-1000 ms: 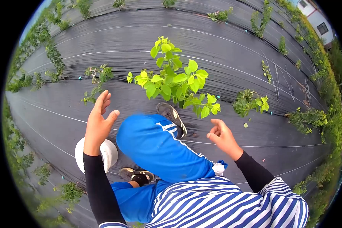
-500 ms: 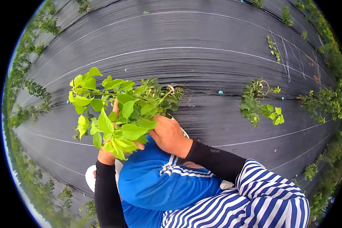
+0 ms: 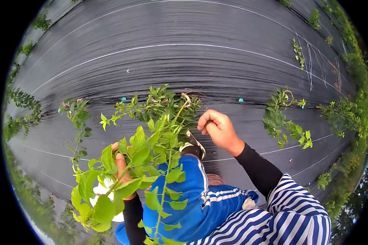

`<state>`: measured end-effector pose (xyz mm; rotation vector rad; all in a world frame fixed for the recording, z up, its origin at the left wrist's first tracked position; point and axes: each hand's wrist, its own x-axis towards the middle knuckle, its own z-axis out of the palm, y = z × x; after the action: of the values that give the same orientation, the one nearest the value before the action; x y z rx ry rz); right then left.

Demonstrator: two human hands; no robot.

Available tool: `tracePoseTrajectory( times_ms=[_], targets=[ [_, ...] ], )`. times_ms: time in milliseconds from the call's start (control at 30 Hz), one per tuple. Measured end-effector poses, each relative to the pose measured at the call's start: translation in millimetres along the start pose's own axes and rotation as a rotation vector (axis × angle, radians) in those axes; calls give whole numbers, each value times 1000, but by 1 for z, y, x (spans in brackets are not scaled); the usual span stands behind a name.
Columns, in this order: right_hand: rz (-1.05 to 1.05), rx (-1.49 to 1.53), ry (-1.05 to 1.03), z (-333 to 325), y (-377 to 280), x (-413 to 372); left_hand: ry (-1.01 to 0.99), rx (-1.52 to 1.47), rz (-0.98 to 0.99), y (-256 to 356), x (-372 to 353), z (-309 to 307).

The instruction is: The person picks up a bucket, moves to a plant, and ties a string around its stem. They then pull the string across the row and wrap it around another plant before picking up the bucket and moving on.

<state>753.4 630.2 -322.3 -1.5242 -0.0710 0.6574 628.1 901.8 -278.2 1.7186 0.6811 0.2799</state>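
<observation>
In the head view, a leafy plant [image 3: 141, 156] rises from the black ground sheet [image 3: 171, 28] and leans back toward the person, its branches spreading over the blue trousers [image 3: 194, 175]. The left hand [image 3: 122, 167] is in among the bright green leaves with a stem crossing its palm, though the foliage hides too much to tell whether it grips. The right hand [image 3: 220, 130], released, is loosely curled just right of the plant's base, near a shoe [image 3: 195, 143].

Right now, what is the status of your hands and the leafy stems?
Left hand among leafy stems, grip unclear. Right hand curled, apart from stems. Stems partly cover left hand and blue trousers.
</observation>
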Motion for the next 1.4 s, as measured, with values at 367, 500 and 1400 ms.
tracePoseTrajectory(
  times_ms=[367,500,1400],
  targets=[
    [-31,-1031,171,22,66,77,54,-204,-165,-8,-12,-6],
    [-84,-1100,214,29,68,73,-18,81,-38,-17,-19,-11],
    [-322,-1083,456,36,84,60,-32,-308,-184,-23,-24,-12]
  ],
)
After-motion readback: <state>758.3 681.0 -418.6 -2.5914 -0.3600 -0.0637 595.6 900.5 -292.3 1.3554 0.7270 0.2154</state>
